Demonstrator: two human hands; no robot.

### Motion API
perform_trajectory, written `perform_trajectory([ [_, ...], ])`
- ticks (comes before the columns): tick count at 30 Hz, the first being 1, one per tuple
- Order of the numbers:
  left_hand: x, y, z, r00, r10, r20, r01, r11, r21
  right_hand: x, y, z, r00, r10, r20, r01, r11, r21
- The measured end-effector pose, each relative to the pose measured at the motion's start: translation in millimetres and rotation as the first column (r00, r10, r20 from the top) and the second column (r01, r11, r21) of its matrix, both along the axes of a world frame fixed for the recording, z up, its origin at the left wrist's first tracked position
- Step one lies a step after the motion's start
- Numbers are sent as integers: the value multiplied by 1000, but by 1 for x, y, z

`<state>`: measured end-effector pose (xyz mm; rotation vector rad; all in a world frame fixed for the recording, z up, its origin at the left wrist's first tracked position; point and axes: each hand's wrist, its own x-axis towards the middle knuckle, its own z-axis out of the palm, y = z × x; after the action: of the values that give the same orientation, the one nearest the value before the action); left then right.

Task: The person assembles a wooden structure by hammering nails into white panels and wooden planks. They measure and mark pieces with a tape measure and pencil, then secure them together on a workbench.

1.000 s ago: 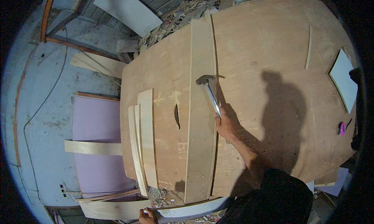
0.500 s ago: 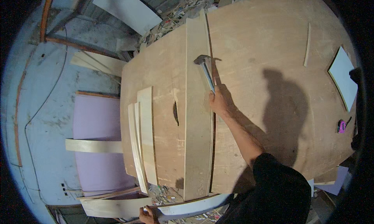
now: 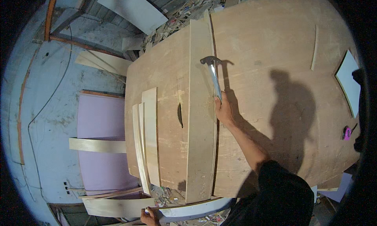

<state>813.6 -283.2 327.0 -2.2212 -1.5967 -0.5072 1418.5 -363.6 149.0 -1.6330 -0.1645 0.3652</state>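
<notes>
Over the long plywood board point(image 3: 200, 147), right hand point(image 3: 224, 111) closed around the handle of a claw hammer point(image 3: 214, 78).

Hammer head at the board's right side, toward its far end; left hand point(image 3: 150, 217) curled at the left end of a white-faced strip point(image 3: 196, 209) by the near table edge, grip or mere contact cannot be told; toothed circular saw blade point(image 3: 180, 116) projecting from the plywood tabletop point(image 3: 247, 41) left of the board; wooden slats point(image 3: 150, 135) farther left; pink tape measure point(image 3: 346, 133) and white panel point(image 3: 349, 82) at far right.

Glossy metal hammer handle point(image 3: 215, 79); matt, scuffed wooden tabletop point(image 3: 251, 41).
</notes>
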Motion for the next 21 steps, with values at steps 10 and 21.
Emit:
perform_trajectory([
  [10,-17,6,-12,995,-11,96,11,1000,-1,61,59,36,997,-79,12,80,995,-59],
  [21,-8,-7,-6,995,80,-54,-84,993,-78,43,54,12,992,-16,122,33,989,-144],
])
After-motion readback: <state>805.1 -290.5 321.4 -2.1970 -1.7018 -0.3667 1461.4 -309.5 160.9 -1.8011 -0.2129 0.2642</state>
